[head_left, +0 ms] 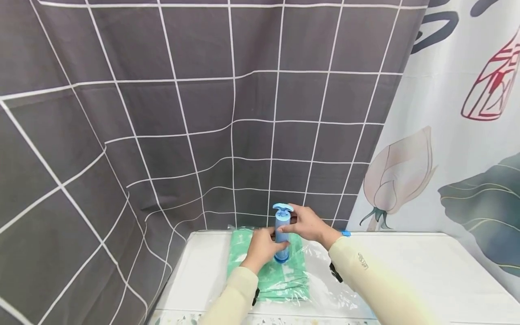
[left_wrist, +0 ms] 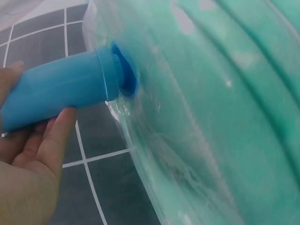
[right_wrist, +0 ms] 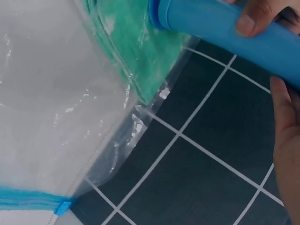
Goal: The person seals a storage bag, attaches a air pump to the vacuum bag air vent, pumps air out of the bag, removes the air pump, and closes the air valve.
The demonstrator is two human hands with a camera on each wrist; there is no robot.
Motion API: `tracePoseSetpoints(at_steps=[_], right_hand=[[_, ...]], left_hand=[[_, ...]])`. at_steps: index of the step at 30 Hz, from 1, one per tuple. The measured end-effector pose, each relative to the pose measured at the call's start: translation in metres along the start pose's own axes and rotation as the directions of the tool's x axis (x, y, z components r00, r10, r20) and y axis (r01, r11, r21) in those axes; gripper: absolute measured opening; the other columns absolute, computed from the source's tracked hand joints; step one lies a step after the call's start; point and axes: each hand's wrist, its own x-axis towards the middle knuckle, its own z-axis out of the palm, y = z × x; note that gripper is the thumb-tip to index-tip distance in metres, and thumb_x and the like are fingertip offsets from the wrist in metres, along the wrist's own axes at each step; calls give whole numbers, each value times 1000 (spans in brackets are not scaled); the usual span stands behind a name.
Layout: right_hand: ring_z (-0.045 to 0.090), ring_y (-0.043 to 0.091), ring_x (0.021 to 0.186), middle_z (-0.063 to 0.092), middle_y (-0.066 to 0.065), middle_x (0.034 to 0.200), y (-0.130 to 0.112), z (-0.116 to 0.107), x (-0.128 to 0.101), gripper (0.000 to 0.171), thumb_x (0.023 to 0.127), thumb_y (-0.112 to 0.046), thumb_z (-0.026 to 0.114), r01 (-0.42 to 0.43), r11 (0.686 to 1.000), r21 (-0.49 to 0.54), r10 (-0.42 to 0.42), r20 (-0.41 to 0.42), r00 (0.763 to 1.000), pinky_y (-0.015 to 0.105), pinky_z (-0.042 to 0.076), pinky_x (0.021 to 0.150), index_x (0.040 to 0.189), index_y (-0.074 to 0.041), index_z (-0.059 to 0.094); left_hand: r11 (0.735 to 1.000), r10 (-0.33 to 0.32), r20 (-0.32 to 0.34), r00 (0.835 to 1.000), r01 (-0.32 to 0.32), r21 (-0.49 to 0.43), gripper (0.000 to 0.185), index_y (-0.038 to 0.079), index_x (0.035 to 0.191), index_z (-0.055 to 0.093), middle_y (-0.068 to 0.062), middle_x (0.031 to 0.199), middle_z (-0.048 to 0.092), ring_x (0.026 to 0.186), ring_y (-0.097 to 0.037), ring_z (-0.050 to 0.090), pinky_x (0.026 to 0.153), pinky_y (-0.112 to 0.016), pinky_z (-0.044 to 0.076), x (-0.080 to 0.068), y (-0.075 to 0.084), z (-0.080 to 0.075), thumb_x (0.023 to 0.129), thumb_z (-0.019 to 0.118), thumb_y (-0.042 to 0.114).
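A blue hand pump with a lighter blue T-shaped handle stands upright on a clear vacuum storage bag. Folded green cloth lies inside the bag. My left hand grips the lower barrel, its thumb across the front. Higher up, my right hand holds the barrel just below the handle. In the left wrist view, the pump's lower end meets the bag's round blue valve.
The bag lies on a white table. A blue zip slider sits at the end of the bag's blue seal strip. Behind the table hang a dark grid-patterned curtain and a white printed one.
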Motion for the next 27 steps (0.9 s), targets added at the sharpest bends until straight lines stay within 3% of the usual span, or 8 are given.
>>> tracePoseSetpoints(at_steps=[7, 13, 17, 21, 24, 27], right_hand=[[73, 9, 83, 81, 1, 93, -6, 12, -6, 35, 95, -27, 94, -63, 995, -76, 52, -142, 989, 26, 59, 72, 116, -10, 71], [84, 19, 96, 86, 8, 106, -11, 20, -12, 45, 98, -30, 92, -128, 990, -55, 113, -228, 967, 35, 69, 82, 130, -6, 72], [82, 19, 98, 84, 9, 108, -8, 11, -13, 45, 99, -28, 92, -116, 993, -28, 110, -156, 982, 35, 69, 85, 131, -5, 70], [80, 22, 112, 82, 16, 121, -1, -3, -9, 49, 101, -17, 88, -61, 994, 86, 60, 10, 998, 38, 70, 96, 141, 3, 68], [79, 23, 122, 81, 22, 132, 2, -11, -5, 48, 102, -7, 84, -55, 976, 210, 31, 116, 993, 41, 69, 105, 145, 5, 66], [80, 17, 117, 82, 23, 129, 2, -14, -2, 38, 102, -3, 82, -47, 966, 255, 11, 141, 990, 36, 69, 103, 137, 6, 70]], left_hand=[[1000, 16, -37, 999, -15, 26, 41, 3, 128, 82, -17, 117, 87, 107, -34, 83, 87, -47, 73, 1, -1, 4, 93, 96, 22], [996, 25, -53, 998, -20, 89, 46, 6, 130, 82, -13, 115, 87, 102, -29, 83, 82, -40, 71, 2, 2, 10, 93, 97, 29], [998, 29, -51, 998, -26, 59, 43, 9, 124, 84, -11, 112, 88, 99, -28, 84, 80, -40, 71, 2, 5, 11, 92, 98, 34], [998, 35, -55, 998, -32, 50, 32, 10, 114, 86, -10, 106, 89, 92, -27, 85, 77, -40, 71, 1, 8, 8, 92, 98, 30], [999, 13, -38, 999, -11, 39, 30, 10, 114, 86, -9, 107, 89, 93, -26, 85, 78, -42, 72, 2, 6, 5, 93, 97, 28], [1000, 7, -13, 1000, -7, 22, 33, 8, 116, 85, -11, 108, 88, 94, -27, 85, 79, -43, 72, 4, 5, 3, 93, 97, 28]])
